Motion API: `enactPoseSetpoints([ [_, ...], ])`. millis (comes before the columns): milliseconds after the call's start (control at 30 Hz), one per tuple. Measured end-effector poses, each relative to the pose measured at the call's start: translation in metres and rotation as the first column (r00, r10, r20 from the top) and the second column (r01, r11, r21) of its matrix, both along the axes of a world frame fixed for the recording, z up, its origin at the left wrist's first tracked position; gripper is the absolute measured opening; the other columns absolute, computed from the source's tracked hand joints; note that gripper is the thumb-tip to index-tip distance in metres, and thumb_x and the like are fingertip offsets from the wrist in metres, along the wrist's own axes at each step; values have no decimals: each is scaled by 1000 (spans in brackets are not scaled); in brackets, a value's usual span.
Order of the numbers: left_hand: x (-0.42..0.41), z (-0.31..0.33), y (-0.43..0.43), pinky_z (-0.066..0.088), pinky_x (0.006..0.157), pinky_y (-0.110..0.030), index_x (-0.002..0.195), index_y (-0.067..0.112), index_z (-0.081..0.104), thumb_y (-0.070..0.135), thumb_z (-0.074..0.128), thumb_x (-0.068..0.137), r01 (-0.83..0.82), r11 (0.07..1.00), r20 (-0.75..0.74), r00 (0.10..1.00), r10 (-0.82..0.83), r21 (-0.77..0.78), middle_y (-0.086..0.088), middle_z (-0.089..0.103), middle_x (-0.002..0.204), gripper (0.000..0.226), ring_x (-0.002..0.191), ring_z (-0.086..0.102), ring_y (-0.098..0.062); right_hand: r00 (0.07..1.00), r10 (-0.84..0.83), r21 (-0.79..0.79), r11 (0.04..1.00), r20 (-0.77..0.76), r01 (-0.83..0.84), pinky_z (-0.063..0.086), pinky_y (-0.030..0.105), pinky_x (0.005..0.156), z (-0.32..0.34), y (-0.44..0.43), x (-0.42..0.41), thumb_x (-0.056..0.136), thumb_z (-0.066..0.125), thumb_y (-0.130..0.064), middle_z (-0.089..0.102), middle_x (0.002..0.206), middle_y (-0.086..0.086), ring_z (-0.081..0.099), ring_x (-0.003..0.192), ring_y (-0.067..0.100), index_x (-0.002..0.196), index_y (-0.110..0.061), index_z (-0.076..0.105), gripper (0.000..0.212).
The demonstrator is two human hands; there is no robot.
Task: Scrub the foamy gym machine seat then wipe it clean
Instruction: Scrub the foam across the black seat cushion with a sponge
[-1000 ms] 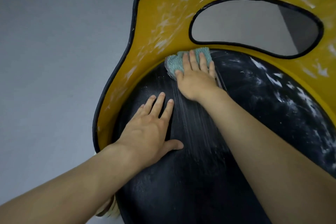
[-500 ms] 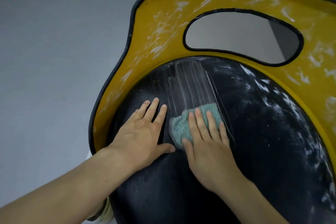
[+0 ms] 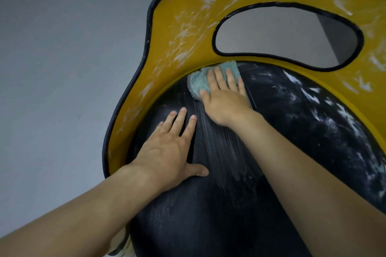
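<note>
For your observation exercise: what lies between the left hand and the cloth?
Head view: only black seat streaked with thin foam; left hand and cloth are apart.

"What did the black seat (image 3: 229, 204) carry?"
"A teal cloth (image 3: 200, 83) at twelve o'clock, against the yellow rim (image 3: 167, 48), under the flat right hand (image 3: 225, 100). The left hand (image 3: 167, 152) lay flat toward nine."
"Any foam?"
"Yes, white smears (image 3: 334, 115) toward three o'clock, with thin streaks down the middle."
</note>
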State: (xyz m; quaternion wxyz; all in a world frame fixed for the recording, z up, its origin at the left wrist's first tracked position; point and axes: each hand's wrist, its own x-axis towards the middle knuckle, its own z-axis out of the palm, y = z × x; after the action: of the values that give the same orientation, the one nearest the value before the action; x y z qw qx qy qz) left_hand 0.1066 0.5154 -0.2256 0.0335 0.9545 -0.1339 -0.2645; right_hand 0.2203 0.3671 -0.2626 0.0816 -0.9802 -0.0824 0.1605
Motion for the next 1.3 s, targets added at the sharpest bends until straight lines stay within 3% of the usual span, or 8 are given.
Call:
enactPoseSetpoints([
  [233, -5, -1, -1, -1, 127, -39, 157, 21, -22, 79, 53, 82, -34, 999, 18, 999, 35, -35, -5, -32, 163, 121, 152, -24, -22, 999, 19, 33, 999, 43, -20, -17, 44, 123, -4, -42, -148, 101, -2, -54, -28, 165, -6, -34, 149, 15, 158, -25, -21, 67],
  [333, -4, -3, -1, -2, 127, -39, 158, 22, -21, 79, 54, 81, -42, 998, 13, 999, 43, -47, -4, -32, 163, 121, 152, -24, -21, 1000, 19, -7, 1000, 15, -19, -18, 43, 121, -6, -50, -174, 100, -5, -57, -27, 165, -9, -34, 149, 13, 157, -26, -21, 68],
  [467, -2, -5, -4, 0, 127, -41, 157, 21, -24, 80, 53, 81, -47, 998, 9, 999, 48, -28, -5, -33, 162, 123, 152, -25, -23, 1000, 9, -31, 999, 2, -9, -20, 45, 122, -2, -44, -126, 104, 0, -54, -36, 161, -8, -38, 146, 15, 154, -28, -30, 64],
  [800, 9, -6, -9, -1, 127, -41, 157, 21, -24, 83, 53, 77, -6, 1000, 1, 1000, 6, 4, -4, -32, 163, 127, 152, -25, -23, 998, -38, -51, 998, -39, 36, -12, 51, 124, -2, -18, 46, 107, 11, -53, -14, 170, -2, -18, 155, 25, 162, -22, -8, 66],
  [1100, 11, 0, -14, 2, 127, -43, 158, 19, -21, 83, 55, 77, -6, 1000, -11, 1000, 6, 22, -6, -30, 164, 128, 152, -23, -25, 999, -23, -22, 1000, -23, 22, -14, 50, 124, 5, -20, -15, 107, 11, -49, -21, 168, -1, -24, 153, 24, 161, -21, -13, 65],
  [1300, 6, 1, -14, 0, 127, -41, 158, 19, -20, 82, 54, 79, -26, 1000, -13, 1000, 26, 5, -5, -29, 164, 126, 153, -22, -25, 998, 36, -15, 999, -57, -37, -15, 42, 124, 8, -62, -62, 106, 10, -55, -23, 166, -9, -26, 152, 15, 160, -29, -16, 65],
])
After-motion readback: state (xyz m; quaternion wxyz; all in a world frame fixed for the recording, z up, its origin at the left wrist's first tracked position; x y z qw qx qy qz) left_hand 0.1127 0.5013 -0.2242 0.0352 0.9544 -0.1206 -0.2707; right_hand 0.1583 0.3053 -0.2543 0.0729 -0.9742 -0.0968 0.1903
